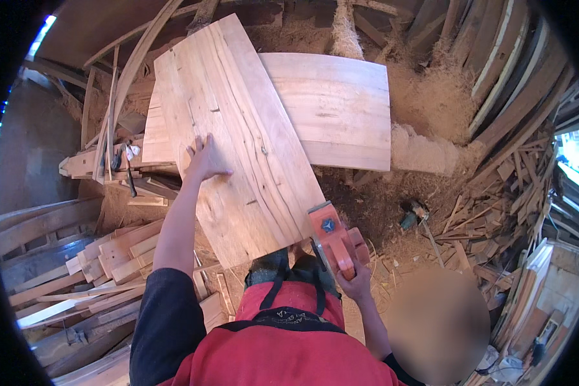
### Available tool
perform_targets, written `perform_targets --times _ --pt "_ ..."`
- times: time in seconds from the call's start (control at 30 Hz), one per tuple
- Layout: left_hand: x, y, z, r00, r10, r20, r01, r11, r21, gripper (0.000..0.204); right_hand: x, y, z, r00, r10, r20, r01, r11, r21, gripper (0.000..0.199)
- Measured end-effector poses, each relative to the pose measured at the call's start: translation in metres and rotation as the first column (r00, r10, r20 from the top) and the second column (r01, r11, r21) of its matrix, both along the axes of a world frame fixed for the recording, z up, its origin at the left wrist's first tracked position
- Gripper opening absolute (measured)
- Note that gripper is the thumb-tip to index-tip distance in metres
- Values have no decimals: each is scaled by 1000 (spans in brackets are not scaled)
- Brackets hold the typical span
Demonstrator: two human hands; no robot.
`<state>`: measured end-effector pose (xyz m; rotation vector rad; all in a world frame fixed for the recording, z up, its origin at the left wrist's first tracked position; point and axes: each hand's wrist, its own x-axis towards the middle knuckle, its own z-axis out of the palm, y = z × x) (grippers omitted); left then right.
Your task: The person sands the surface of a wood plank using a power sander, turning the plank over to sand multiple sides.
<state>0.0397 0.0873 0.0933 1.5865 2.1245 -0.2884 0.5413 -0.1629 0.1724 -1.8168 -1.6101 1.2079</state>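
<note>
A wide wooden board [238,148] with dark grain streaks and small cracks lies slantwise in front of me. My left hand [206,162] rests flat on its face with the fingers spread. On the right, my right hand [356,281] is closed round the rear handle of an orange-red electric planer [338,238]. The planer is at the board's near right corner, turned on its side; whether it touches the wood I cannot tell. Beneath the slanted board lies a second, paler board [334,109], partly covered by it.
Offcuts are piled at the left [119,257] and right [495,219]. Curved timbers [514,71] lean at the far right. Sawdust [431,103] covers the ground. A green power tool [410,217] lies right of the planer. A blurred round patch [437,318] hides the lower right.
</note>
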Motion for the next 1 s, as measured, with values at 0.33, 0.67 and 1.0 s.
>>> perform_targets --times 0.33,0.67,1.0 --pt "-3 -11 -5 994 78 80 -82 995 59 153 -91 149 -2 996 41 -76 -40 999 18 29" --pt "5 0 14 977 169 131 -171 985 1 152 -207 328 -26 996 56 -64 -45 985 164 26" --pt "5 7 24 970 210 124 -205 977 -53 153 -308 482 -27 993 66 -94 -38 961 273 29"
